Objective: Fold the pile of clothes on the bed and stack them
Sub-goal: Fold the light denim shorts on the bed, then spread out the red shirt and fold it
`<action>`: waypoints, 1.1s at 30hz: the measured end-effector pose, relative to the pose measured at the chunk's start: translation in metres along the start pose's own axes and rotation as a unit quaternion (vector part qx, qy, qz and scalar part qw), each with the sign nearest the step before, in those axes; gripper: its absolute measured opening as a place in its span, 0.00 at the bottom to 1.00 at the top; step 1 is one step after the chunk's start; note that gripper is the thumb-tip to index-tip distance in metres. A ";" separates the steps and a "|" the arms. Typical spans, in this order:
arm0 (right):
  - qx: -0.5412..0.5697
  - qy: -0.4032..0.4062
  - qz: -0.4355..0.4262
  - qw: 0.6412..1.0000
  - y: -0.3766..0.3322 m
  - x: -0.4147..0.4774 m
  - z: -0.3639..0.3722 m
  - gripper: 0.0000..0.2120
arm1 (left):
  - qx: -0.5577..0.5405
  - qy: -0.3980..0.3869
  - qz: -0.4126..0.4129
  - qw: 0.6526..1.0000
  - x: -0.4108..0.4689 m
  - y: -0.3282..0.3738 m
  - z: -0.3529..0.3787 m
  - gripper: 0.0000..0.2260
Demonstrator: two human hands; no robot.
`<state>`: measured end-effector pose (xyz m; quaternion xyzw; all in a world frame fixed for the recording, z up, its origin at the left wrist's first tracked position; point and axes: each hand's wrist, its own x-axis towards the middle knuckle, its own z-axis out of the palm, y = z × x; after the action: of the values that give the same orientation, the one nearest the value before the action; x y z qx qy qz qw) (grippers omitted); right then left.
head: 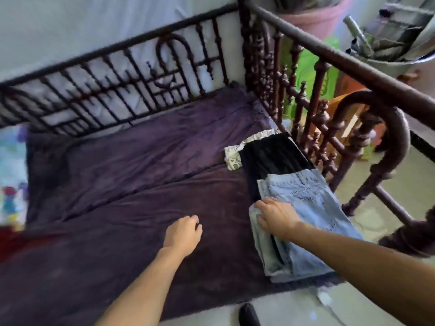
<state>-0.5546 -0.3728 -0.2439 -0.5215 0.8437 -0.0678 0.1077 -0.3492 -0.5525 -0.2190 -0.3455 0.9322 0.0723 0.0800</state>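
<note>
Folded light-blue jeans lie on top of a stack at the right side of the bed. Under them is a folded black garment, and a white patterned cloth sticks out beneath that. My right hand lies on the left edge of the jeans with its fingers curled over the fold. My left hand hovers over the purple bedsheet left of the stack, fingers loosely curled and holding nothing.
A dark metal bed rail runs along the far side and an ornate footboard stands right of the stack. A colourful cloth lies at the bed's left edge. A pink tub and clutter sit beyond the footboard.
</note>
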 end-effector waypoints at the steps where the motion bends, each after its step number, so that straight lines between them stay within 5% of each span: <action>1: 0.000 0.005 -0.031 1.000 -0.024 0.007 -0.004 0.15 | 0.001 0.009 -0.031 0.999 -0.022 -0.023 -0.007 0.11; 8: -0.034 0.017 -0.235 0.971 -0.221 0.047 -0.032 0.16 | 0.015 0.077 -0.225 0.971 -0.183 -0.175 -0.054 0.09; 15: -0.049 0.058 -0.380 0.922 -0.448 0.052 -0.037 0.16 | 0.035 0.133 -0.333 0.933 -0.336 -0.321 -0.085 0.09; 23: -0.019 0.060 -0.430 0.901 -0.671 0.048 -0.012 0.16 | 0.039 0.130 -0.413 0.901 -0.457 -0.486 -0.111 0.11; 33: -0.030 0.023 -0.438 0.898 -0.811 0.120 0.054 0.16 | 0.007 0.094 -0.414 0.905 -0.447 -0.646 -0.094 0.11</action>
<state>0.1089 -0.8430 -0.1261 -0.8395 0.5340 -0.0950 0.0318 0.3997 -0.7720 -0.0894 -0.7048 0.7092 -0.0067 0.0166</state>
